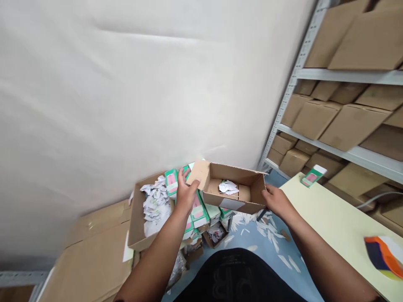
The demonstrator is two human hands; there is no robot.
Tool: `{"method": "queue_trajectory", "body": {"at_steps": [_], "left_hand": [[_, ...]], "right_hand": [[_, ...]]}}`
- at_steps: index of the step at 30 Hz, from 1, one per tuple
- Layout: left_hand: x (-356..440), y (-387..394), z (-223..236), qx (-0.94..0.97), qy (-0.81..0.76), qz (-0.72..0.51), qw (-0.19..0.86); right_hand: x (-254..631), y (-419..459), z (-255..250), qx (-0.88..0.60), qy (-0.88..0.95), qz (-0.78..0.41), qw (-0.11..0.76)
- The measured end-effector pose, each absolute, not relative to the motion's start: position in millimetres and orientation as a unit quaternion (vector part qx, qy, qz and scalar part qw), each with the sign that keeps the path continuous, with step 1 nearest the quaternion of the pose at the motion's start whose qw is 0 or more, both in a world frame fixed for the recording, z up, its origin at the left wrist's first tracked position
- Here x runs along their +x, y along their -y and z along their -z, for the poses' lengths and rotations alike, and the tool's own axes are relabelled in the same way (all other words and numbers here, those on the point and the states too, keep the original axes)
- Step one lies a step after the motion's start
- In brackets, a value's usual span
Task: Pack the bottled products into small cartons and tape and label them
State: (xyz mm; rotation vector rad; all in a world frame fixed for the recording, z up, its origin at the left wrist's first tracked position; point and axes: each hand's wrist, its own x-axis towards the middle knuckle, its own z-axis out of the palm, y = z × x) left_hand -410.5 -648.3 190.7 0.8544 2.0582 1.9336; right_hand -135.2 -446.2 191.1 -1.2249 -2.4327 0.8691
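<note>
Both of my hands hold up a small open cardboard box (231,203) in front of me. My left hand (185,193) grips its left end near a raised flap. My right hand (274,200) grips its right end. Inside the box lies a crumpled piece of white paper (228,187). Below and left of it sits a larger open cardboard tray (137,226) with crumpled paper (155,205) and several green and pink packs (198,212).
A pale yellow table (340,226) runs along the right, with one green pack (311,176) and an orange, white and dark object (384,256). Grey shelving (346,76) holds brown cartons. Flat cartons (94,256) lie at lower left. White paper strips (270,233) litter the blue floor.
</note>
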Motion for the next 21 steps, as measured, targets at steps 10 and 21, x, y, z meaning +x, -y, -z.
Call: {"method": "queue_trajectory", "body": {"at_steps": [10, 21], "left_hand": [[-232, 441, -136, 0.336, -0.613, -0.619, 0.357], [-99, 280, -68, 0.393, -0.641, -0.455, 0.477]], "right_hand": [[60, 326, -125, -0.564, 0.756, -0.312, 0.117], [200, 262, -51, -0.692, 0.643, -0.321, 0.071]]}}
